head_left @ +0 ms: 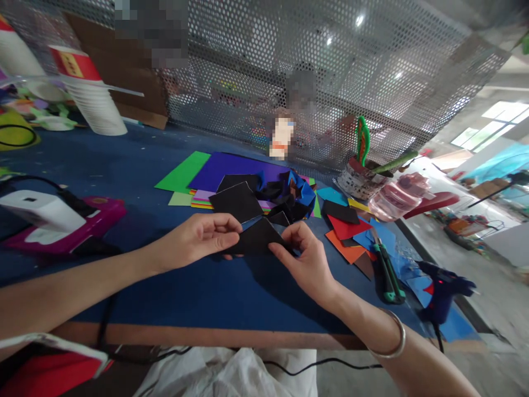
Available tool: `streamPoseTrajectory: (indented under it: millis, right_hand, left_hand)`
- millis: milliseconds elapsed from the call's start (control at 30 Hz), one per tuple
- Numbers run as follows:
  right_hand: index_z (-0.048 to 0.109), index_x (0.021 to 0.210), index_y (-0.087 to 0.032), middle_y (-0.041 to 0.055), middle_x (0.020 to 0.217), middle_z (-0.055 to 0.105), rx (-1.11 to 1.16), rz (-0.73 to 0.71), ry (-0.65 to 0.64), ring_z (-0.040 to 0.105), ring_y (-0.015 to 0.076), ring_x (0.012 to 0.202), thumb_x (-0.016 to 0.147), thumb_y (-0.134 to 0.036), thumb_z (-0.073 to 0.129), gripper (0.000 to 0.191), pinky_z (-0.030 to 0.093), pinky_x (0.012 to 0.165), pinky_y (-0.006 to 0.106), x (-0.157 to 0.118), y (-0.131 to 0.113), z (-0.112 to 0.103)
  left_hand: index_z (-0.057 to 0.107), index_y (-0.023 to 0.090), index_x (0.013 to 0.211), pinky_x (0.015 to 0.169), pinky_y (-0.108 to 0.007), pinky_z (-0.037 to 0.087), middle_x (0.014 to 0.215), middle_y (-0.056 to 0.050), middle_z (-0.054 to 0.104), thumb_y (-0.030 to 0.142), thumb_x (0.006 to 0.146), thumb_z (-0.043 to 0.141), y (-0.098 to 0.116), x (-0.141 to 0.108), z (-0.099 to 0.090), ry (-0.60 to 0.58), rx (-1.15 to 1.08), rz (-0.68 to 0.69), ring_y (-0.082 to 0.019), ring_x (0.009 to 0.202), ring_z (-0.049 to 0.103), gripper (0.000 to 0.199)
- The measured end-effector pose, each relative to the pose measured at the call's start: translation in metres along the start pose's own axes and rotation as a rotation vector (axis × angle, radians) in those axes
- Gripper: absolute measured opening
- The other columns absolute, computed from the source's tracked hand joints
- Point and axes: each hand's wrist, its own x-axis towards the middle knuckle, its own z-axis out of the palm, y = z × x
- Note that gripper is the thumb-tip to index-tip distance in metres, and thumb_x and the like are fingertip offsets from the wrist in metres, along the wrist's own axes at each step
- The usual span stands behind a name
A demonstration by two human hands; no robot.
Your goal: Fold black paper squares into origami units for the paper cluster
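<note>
Between my two hands is a piece of black paper (pixel 258 238) with a pointed top, held above the blue table. My left hand (pixel 206 237) pinches its left end, thumb in front and some fingertips showing below. At the right end, my right hand (pixel 303 253) grips it between thumb and fingers. Just behind lie a black square sheet (pixel 236 199) and a cluster of folded blue and black paper pieces (pixel 297 190). Purple sheets (pixel 235 168) and a green sheet (pixel 184 171) lie under and beyond them.
To the right are a green-and-black utility knife (pixel 388 275), coloured paper scraps (pixel 347 226), a dark blue glue gun (pixel 444 289) and a pink bottle (pixel 399 196). On the left are a magenta power strip (pixel 103 215) and stacked paper cups (pixel 93 102). A perforated metal screen (pixel 248 66) stands behind.
</note>
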Motion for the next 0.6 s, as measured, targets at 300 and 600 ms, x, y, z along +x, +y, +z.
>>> streamPoseTrajectory:
  millis: [300,600]
  right_hand:
    - [0.061,0.128,-0.024,-0.0018,0.087,0.073,0.023,-0.12,-0.124,0.071,0.0162,0.073,0.097,-0.036,0.077,0.037,0.058,0.067,0.027,-0.002,0.007,0.001]
    - [0.064,0.128,-0.023,0.0047,0.096,0.074,0.191,-0.078,-0.234,0.072,0.0181,0.082,0.116,-0.061,0.046,0.043,0.059,0.068,0.028,0.0,0.01,-0.005]
  left_hand:
    - [0.076,0.021,0.089,0.068,-0.03,0.068,0.079,-0.001,0.083,0.062,0.079,0.091,-0.006,0.002,0.001,0.01,0.072,0.006,-0.02,0.072,0.081,0.044]
    - [0.079,0.023,0.092,0.084,-0.034,0.069,0.087,-0.002,0.086,0.058,0.087,0.083,-0.004,0.004,-0.004,0.055,0.257,0.133,-0.023,0.083,0.081,0.035]
